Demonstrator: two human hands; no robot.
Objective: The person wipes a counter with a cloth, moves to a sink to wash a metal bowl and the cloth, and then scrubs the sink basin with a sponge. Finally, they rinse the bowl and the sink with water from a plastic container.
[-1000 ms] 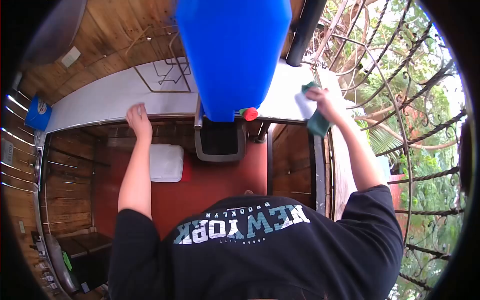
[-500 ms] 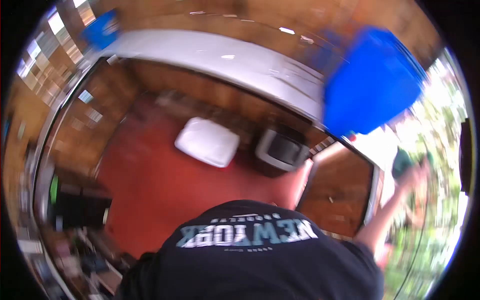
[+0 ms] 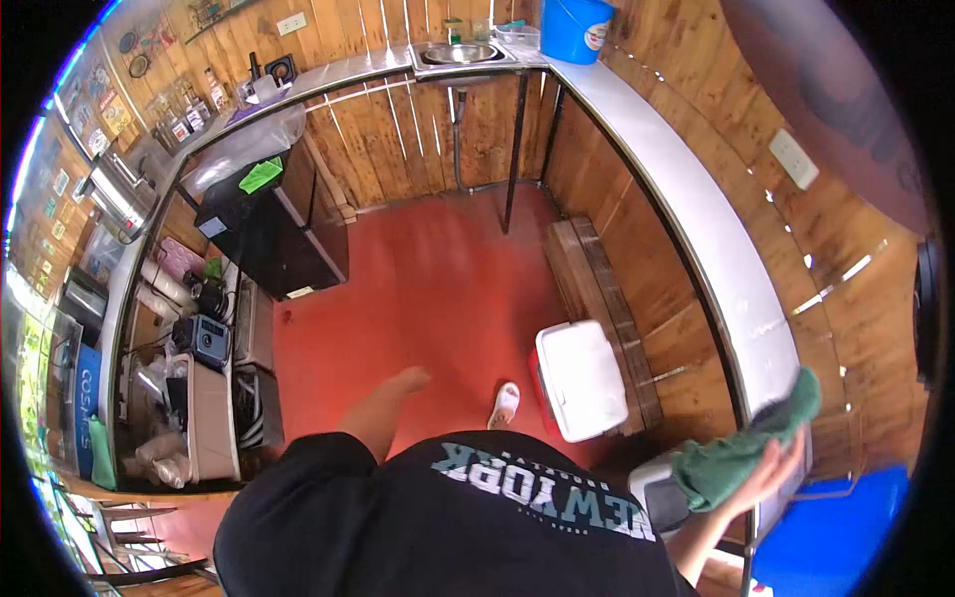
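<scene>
My right hand (image 3: 772, 478) is wrapped round a green cloth (image 3: 718, 472) at the lower right, by the near end of the white counter (image 3: 686, 139). A darker patch shows on the cloth's upper part. My left hand (image 3: 410, 380) hangs over the red floor near the middle, away from any object; its fingers are too small and blurred to make out. A blue container (image 3: 836, 532) stands just right of my right hand. Below the cloth is a bin (image 3: 657, 497) with a dark top, partly covered.
A white-lidded cooler (image 3: 582, 380) stands on the floor beside wooden planks (image 3: 607, 298). At the back are a sink (image 3: 460, 54) and a blue bucket (image 3: 575, 30). On the left are a black fridge (image 3: 269, 234), a steel kettle (image 3: 121, 189) and cluttered shelves.
The view has turned, bringing the sink, fridge and left shelves into sight. The green cloth in my right hand is now over the counter's near end. My left hand has come into view.
</scene>
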